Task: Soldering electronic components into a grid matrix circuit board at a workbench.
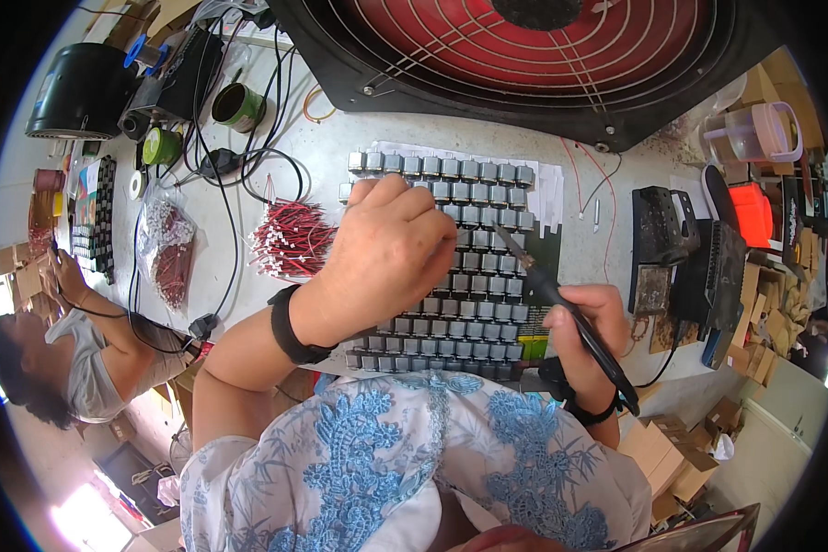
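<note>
Rows of small silver metal blocks that look like little motors (479, 262) stand packed on the table in front of me. Above the left part of these rows is my left hand (386, 241), its fingers bent together in a pinch; whatever they hold is hidden. My right hand (591, 336) grips a black soldering iron (575, 317) like a pen, and the iron's thin tip points up and left over the right end of the rows. A heap of short red wires with white connectors (293, 237) lies left of my left hand.
A large black fan (377, 99) with a red inside spans the back. At left are a bag of wires (166, 244), black cables, a green tin (239, 109) and a co-worker (101, 354). Black stands (658, 239) and a clear tub (754, 133) stand at right.
</note>
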The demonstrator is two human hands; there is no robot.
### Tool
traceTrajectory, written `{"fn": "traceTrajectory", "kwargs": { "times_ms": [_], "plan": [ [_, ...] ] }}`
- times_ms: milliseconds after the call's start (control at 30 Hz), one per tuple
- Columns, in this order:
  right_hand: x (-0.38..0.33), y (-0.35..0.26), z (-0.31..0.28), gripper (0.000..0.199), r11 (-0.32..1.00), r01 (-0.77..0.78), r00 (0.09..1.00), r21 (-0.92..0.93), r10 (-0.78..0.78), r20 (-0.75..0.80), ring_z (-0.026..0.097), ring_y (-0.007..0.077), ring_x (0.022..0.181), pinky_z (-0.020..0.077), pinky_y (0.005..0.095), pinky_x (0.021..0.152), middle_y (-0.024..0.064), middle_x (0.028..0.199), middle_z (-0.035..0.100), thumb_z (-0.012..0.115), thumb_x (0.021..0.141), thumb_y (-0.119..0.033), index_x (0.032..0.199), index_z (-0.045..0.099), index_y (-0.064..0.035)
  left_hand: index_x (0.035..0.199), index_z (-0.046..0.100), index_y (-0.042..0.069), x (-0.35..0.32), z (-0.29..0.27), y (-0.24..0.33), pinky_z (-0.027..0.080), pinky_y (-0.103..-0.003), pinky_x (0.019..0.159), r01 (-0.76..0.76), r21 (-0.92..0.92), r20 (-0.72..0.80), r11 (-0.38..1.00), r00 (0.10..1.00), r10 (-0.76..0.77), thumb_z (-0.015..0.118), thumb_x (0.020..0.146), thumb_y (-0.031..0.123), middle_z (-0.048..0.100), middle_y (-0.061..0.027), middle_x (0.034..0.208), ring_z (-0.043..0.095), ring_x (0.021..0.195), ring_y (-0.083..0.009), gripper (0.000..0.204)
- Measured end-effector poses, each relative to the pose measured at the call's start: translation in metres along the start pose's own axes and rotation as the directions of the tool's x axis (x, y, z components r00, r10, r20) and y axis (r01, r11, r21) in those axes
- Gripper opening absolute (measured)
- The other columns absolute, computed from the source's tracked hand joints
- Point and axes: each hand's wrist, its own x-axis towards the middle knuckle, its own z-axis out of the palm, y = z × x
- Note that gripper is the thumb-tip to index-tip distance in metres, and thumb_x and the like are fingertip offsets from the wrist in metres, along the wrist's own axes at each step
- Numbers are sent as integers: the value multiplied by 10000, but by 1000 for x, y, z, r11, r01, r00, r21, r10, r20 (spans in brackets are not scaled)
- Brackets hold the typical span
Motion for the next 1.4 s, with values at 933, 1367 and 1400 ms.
{"fn": "traceTrajectory", "kwargs": {
  "times_ms": [933, 1367, 1400],
  "plan": [
    [-6, 4, -13, 190, 999, -38, 997, 18, 39, -60, 588, 65, 680, 474, 217, 618, 64, 827, 656, 673, 847, -45, 1004, 577, 4, 767, 641, 111, 15, 14, 3, 389, -363, 684, -76, -12, -9, 997, 997, 76, 743, 647, 45, 547, -15, 747, 515, 750, -226, 171],
    [-2, 1, -11, 190, 999, -45, 998, -29, 44, -35, 609, 74, 671, 476, 214, 621, 61, 792, 665, 688, 833, -57, 989, 588, -10, 768, 642, 112, 17, 17, 7, 388, -359, 694, -80, -19, -8, 997, 997, 80, 744, 642, 52, 545, -18, 755, 515, 751, -229, 173],
    [-3, 1, -11, 190, 998, -49, 998, -31, 48, -34, 612, 74, 674, 477, 214, 624, 62, 798, 666, 688, 833, -56, 988, 589, -11, 769, 642, 113, 17, 16, 7, 389, -359, 695, -78, -20, -19, 997, 997, 78, 744, 643, 53, 545, -18, 756, 515, 752, -229, 172]
  ]
}}
